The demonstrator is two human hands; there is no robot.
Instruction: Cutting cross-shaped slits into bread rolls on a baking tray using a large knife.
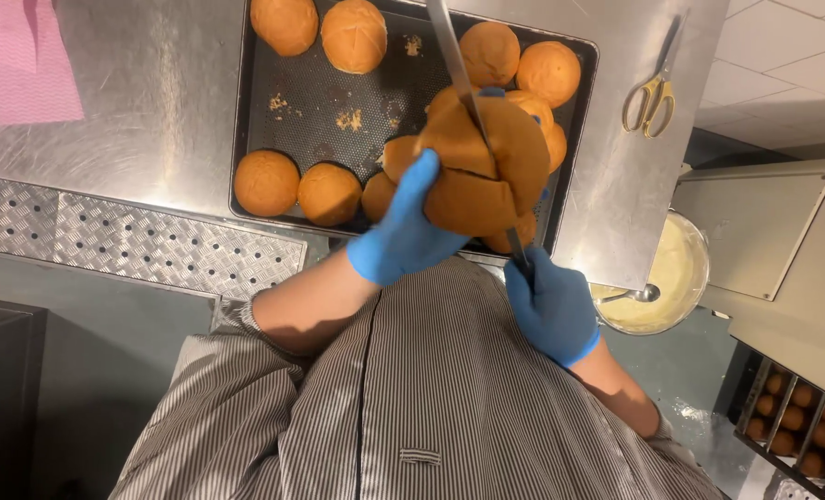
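the left hand (pixel 410 227), in a blue glove, is curled around a round golden-brown bun (pixel 482 167), fingers wrapped over its near side and holding it up above the baking tray (pixel 245 120). the right hand (pixel 549 306), also gloved in blue, is closed tight around the handle of a long knife (pixel 459 74); the blade runs away from that hand, through the bun in the left hand's grip, and on past the far edge of the tray. a cut line shows across the bun's top where the blade sits. beyond and below the left hand, the dark perforated tray rests on a steel surface (pixel 153 111) and carries more buns: two (pixel 298 188) just to the left of the left hand, two (pixel 320 30) further out, and two (pixel 521 63) beyond the held bun, with crumbs (pixel 347 118) scattered in the bare middle. well off to the left of the left hand lies a pink cloth (pixel 25 60). out past the right hand, a pair of yellow-handled scissors (pixel 651 97) lies on the surface, and just to the right of the right hand stands a metal bowl of pale cream (pixel 672 268) with a spoon (pixel 635 295) in it. further right of that hand, a rack (pixel 801 417) holds rows of small brown rolls.
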